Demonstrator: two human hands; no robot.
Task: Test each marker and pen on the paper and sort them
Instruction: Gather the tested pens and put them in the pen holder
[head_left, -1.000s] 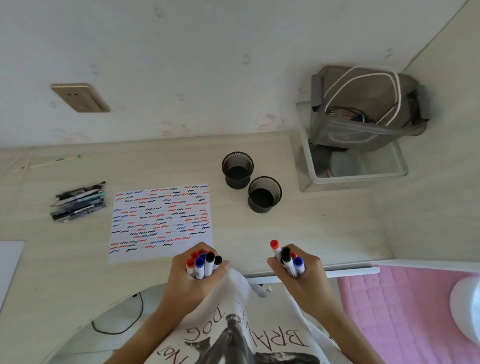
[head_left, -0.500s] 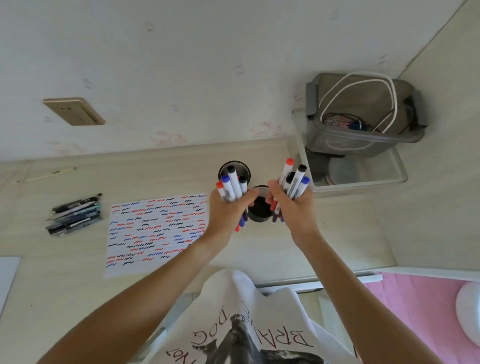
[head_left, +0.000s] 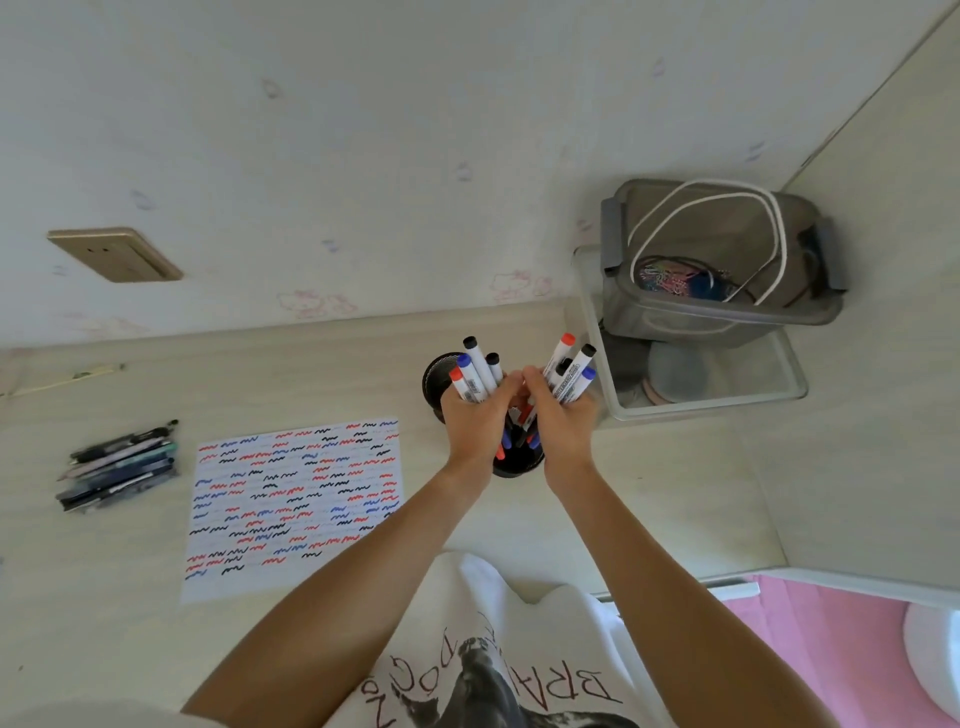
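Note:
My left hand grips a bunch of white markers with red, blue and black caps. My right hand grips a second bunch of markers. Both hands meet over the nearer black mesh cup, and the lower ends of several markers reach down into it. A second black mesh cup stands just behind my left hand, mostly hidden. The test paper, covered with red, blue and black squiggles, lies to the left on the desk. A pile of dark pens lies at the far left.
A clear tray holding a grey bin with a white cord stands at the back right against the wall. A pencil lies at the far back left. The desk's front edge runs near my body, with pink bedding at lower right.
Both hands went from the desk's front edge up to the cups with their markers. In the last half second they closed together over the nearer cup and lowered the marker ends into it.

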